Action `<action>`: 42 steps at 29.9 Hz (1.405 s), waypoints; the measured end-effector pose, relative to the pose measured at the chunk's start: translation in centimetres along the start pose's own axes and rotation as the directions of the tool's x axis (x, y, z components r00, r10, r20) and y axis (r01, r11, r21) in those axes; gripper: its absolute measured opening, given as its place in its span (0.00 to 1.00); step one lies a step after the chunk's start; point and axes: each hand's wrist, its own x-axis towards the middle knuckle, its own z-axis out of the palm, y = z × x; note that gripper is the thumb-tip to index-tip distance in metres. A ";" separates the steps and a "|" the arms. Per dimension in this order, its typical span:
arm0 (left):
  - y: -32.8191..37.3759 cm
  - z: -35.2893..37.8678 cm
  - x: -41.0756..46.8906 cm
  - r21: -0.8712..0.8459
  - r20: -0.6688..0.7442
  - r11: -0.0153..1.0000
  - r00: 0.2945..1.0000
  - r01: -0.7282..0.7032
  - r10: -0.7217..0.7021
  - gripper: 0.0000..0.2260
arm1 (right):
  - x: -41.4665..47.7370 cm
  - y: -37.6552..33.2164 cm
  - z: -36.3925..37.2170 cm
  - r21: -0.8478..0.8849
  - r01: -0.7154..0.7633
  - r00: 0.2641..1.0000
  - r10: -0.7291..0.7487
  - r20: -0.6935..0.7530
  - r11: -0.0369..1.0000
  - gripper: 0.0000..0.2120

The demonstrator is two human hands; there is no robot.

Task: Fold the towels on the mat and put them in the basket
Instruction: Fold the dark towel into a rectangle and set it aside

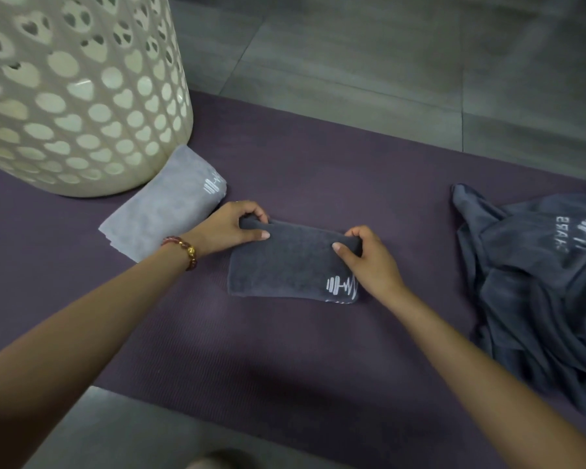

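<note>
a purple mat covers most of the view, laid over a grey tiled floor. at the far left of the mat stands a tall cream basket, its wall pierced with round and heart-shaped holes. its rim is out of view, and through the holes only pale inner wall shows, so what it holds cannot be told.

at the right edge of the mat lies a crumpled heap of dark grey towels, unfolded, with white print showing on top; how many are in it cannot be told. a light grey folded towel lies on the mat, its far end touching the foot of the basket, with a white barbell logo at its far corner.

near the middle of the mat, just beside the light one, lies a dark grey folded towel, a flat rectangle with the same white logo at its near right corner. both hands hold its far edge. the left hand grips the far left corner, fingers curled over the edge and thumb pressed flat on top. the right hand pinches the far right corner in the same way, thumb on top and the other fingers curled behind the fold. the left wrist wears 1 bracelet of red beads with a gold piece.
</note>
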 end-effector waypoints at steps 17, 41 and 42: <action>0.4 0.1 -2.2 0.168 -0.174 0.970 0.963 -0.175 0.204 0.09 | 0.1 0.5 0.5 -0.023 0.163 0.983 -0.164 -0.078 0.986 0.04; 0.0 4.8 -0.9 0.531 -0.106 0.845 0.994 0.069 -0.014 0.35 | 0.7 -1.0 2.6 0.104 -0.215 0.961 0.229 -0.155 0.971 0.17; 0.1 4.7 -1.3 0.478 -0.139 0.871 0.989 0.117 -0.057 0.35 | 0.4 -1.2 2.5 0.113 -0.252 0.954 0.267 -0.136 0.961 0.21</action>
